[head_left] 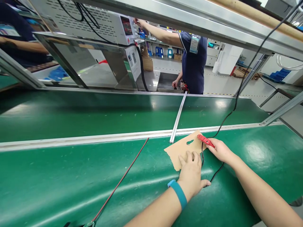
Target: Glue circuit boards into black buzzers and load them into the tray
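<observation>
A flat piece of brown cardboard (pixel 181 146) with ragged edges and a small hole lies on the green work surface. My left hand (pixel 191 168) rests on its lower part, fingers spread and a teal band around the wrist. In my right hand (pixel 221 150) is a red, ribbed, handle-shaped tool (pixel 205 140), its far end over the cardboard's upper right corner. Its exact kind is hard to make out. A black cord (pixel 227 118) hangs from above and loops around by both hands; whether it joins the tool is hidden.
A white strip (pixel 178 117) crosses the pale rail (pixel 94 138) beyond the cardboard. Left of my hands runs a thin red cord (pixel 121 181). Metal framing (pixel 236 34) spans overhead. Behind the green belt (pixel 71 108), a co-worker (pixel 194 66) in dark blue reaches toward a vented machine (pixel 104 25).
</observation>
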`<state>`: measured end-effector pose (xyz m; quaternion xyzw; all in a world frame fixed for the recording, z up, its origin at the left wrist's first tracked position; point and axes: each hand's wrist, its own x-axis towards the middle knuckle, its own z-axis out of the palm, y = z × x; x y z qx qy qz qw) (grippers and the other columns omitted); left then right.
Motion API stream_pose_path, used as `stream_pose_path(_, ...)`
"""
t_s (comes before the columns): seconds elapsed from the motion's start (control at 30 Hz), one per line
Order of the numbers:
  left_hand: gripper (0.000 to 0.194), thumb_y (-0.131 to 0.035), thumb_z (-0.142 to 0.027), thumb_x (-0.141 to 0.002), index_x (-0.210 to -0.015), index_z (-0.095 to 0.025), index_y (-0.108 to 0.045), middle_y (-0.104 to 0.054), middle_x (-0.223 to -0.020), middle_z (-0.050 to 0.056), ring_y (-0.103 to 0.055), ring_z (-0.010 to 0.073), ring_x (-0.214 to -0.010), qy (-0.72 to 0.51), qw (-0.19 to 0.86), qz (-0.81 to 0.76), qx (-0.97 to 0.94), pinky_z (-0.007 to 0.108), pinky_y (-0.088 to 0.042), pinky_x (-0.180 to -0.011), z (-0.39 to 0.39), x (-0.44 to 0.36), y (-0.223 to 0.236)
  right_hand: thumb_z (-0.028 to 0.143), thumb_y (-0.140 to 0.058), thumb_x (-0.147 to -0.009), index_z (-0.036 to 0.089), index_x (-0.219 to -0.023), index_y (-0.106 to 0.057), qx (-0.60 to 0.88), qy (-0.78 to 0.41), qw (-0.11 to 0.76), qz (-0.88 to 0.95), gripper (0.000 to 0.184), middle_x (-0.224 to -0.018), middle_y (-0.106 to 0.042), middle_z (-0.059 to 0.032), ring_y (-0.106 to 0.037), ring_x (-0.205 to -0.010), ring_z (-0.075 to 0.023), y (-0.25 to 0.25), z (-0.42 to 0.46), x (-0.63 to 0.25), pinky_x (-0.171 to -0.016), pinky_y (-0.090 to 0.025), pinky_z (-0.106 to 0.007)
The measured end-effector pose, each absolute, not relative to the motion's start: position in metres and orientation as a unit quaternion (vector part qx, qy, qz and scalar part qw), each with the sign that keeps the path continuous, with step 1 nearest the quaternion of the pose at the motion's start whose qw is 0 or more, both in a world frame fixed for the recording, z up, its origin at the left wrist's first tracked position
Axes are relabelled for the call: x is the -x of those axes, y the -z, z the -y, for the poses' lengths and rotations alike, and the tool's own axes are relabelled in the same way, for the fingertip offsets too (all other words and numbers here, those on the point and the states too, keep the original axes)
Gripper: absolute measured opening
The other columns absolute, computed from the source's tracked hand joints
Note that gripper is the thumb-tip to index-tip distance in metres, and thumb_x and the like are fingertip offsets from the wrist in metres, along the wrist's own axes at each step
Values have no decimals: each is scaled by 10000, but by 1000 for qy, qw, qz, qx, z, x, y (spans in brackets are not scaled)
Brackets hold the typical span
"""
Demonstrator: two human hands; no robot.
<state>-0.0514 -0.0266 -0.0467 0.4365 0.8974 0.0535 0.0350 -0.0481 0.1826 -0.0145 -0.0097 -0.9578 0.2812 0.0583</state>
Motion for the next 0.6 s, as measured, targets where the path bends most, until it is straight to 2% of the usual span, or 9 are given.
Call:
stream_pose_path(0.1,1155,-586,-885,-683,-1540,-126,-434,-448,-1491,284,-310,550,-1384,-35,34,-903,-428,860,-256,-1042,23,51,45,297,-543,-932,201,-1049,-699,9,-285,24,958,218,-1050,-744,-91,-675,-933,-255,1,-183,47,-836,-502,-363)
stream_pose_path(0.27,1116,-605,-864,-696,-1527,-136,-457,-448,-1493,282,-333,545,-1370,-49,60,-899,-432,854,-280,-1035,23,54,36,324,-635,-849,216,-822,-666,55,-310,-26,949,116,-723,-675,-2,-581,-644,-181,-25,-189,42,-602,-424,-283)
stream_pose_path(0.37,1123,-595,-853,-717,-1534,-100,-435,-442,-1493,294,-326,547,-1372,-49,58,-897,-435,857,-286,-1032,23,54,34,357,-683,-796,211,-702,-603,106,-352,-61,928,191,-538,-560,46,-489,-490,-135,-38,-195,43,-476,-349,-247)
stream_pose_path(0.43,1131,-592,-852,-721,-1534,-83,-430,-452,-1483,295,-326,548,-1370,-50,56,-899,-433,858,-292,-1030,24,54,34,398,-661,-808,198,-708,-610,140,-391,-81,906,229,-463,-523,49,-449,-414,-122,-42,-199,45,-421,-320,-240)
stream_pose_path(0.5,1138,-601,-849,-716,-1530,-71,-432,-462,-1473,294,-333,549,-1361,-52,56,-899,-431,864,-290,-1026,23,53,35,462,-591,-843,174,-783,-643,171,-432,-80,882,298,-498,-593,7,-433,-374,-116,-41,-200,46,-384,-305,-243)
stream_pose_path(0.6,1147,-582,-863,-715,-1530,-71,-432,-459,-1481,290,-330,547,-1363,-58,49,-898,-434,860,-285,-1033,24,52,37,521,-499,-859,154,-900,-651,203,-482,-61,850,400,-736,-735,-99,-444,-375,-106,-33,-199,44,-360,-304,-250)
